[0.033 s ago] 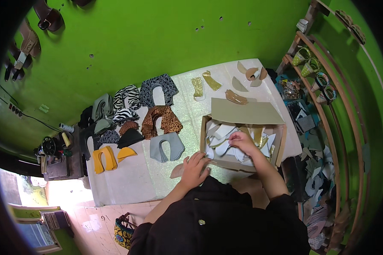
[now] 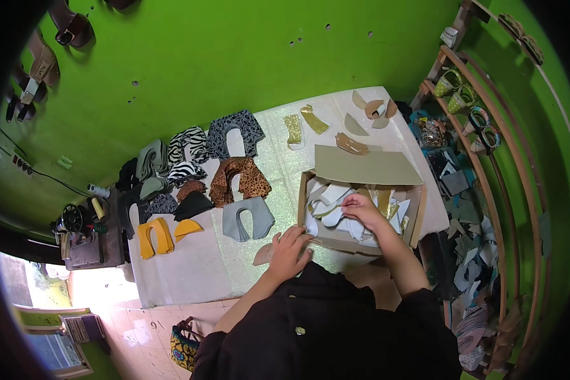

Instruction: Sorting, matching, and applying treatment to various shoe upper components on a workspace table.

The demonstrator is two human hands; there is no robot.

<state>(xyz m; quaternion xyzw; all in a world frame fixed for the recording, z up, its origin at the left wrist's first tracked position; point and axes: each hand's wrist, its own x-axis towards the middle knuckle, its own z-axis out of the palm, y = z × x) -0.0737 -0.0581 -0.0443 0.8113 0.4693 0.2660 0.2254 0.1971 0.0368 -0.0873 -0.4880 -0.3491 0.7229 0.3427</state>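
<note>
Box [image 2: 418,215] open; left hand [image 2: 289,250] apparently touching its edge.

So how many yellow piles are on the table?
2: an arched pile near the left end of the table, a smaller pile just right of it, both left of the box.

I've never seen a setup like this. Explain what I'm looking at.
There is no machine here, just a person's two bare hands. The view comes from a wide fisheye camera worn on the head, looking down, so straight edges bend near the rim. On the pale table are grey, mustard and leopard-print pieces, mostly arch-shaped. The right hand reaches into an open cardboard box, fingers among white pieces; whether it grips one is hard to tell. The left hand rests by the box's near left corner.
</note>
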